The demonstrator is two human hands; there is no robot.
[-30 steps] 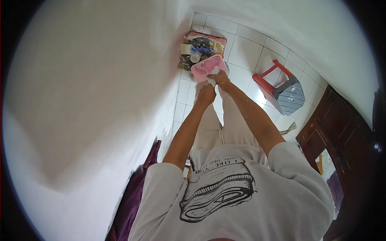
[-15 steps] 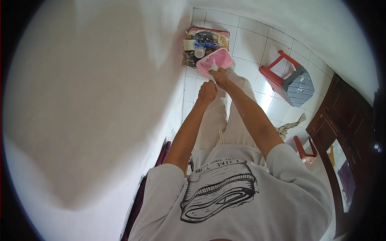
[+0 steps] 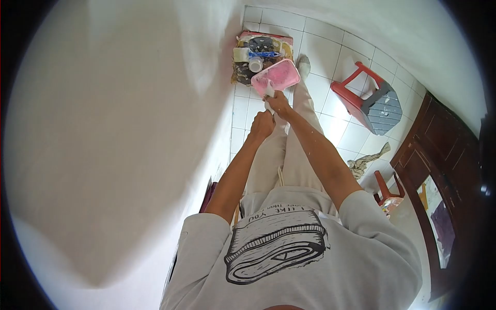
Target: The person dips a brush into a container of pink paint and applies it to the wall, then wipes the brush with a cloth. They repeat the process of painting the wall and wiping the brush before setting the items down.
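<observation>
My right hand is closed around a slim white tool, its upper end at the near edge of a pink tray. The tool's exact kind is too small to make out. Pink, smeared material covers the inside of the tray. Just below and left, my left hand is curled into a fist at the tool's lower end; its fingers partly hide what they grip. Beyond the tray, a paint-splattered stand bears a blue-handled brush and a white plastic cup.
A white wall rises close on my left. On the tiled floor to the right lies a red and grey stool on its side. Farther back are a crumpled cloth, another red stool and a dark wooden door.
My right foot has come into view beyond the tray, with the leg stretched farther forward. Both hands have shifted slightly down from the tray, still together on the white tool.
</observation>
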